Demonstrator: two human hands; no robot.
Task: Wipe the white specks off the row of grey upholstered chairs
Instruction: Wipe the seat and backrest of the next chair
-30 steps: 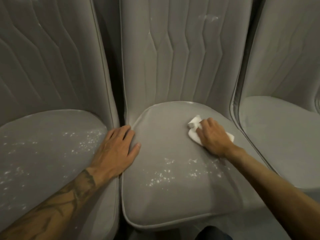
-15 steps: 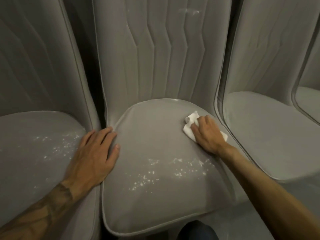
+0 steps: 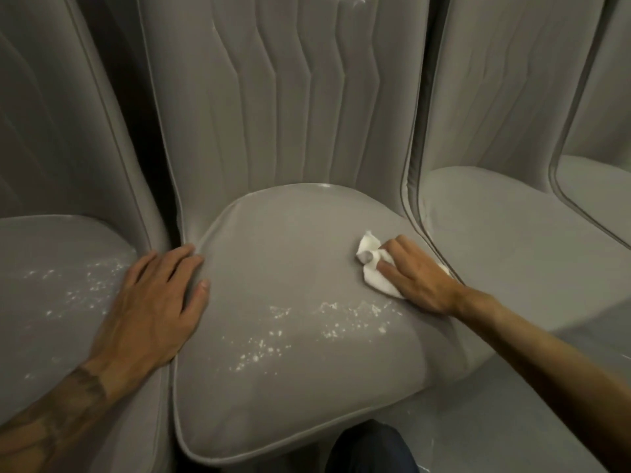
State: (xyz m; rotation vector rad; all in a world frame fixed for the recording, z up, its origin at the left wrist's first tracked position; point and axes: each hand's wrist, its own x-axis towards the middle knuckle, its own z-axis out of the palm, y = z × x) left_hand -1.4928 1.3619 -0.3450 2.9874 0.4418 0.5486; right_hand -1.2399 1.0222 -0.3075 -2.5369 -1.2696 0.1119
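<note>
Across the middle of the view sits a grey upholstered middle seat (image 3: 293, 387), seen from above, with its ribbed backrest (image 3: 290, 97) rising at twelve o'clock. At about two o'clock on this cushion, near its right edge, the right hand (image 3: 420, 278) lies palm down on a crumpled white cloth (image 3: 372, 274). Its fingers (image 3: 387, 266) stretch out over the cloth and press it to the fabric; the thumb is hidden. Just toward six o'clock from that hand, a band of white specks (image 3: 334, 322) runs across the cushion, apart from the cloth.

At nine o'clock, the left hand (image 3: 153, 308) rests flat and relaxed, fingers spread, gripping nothing. It bridges the gap between the middle cushion and the left seat (image 3: 30, 353), its thumb on the middle cushion's piping. More left-seat specks (image 3: 85, 288) dot that cushion beside the hand. A tattooed forearm (image 3: 51, 414) leads off toward seven o'clock.

At three o'clock stands the right seat (image 3: 512, 250), and a dark knee (image 3: 372, 448) shows at six o'clock.
</note>
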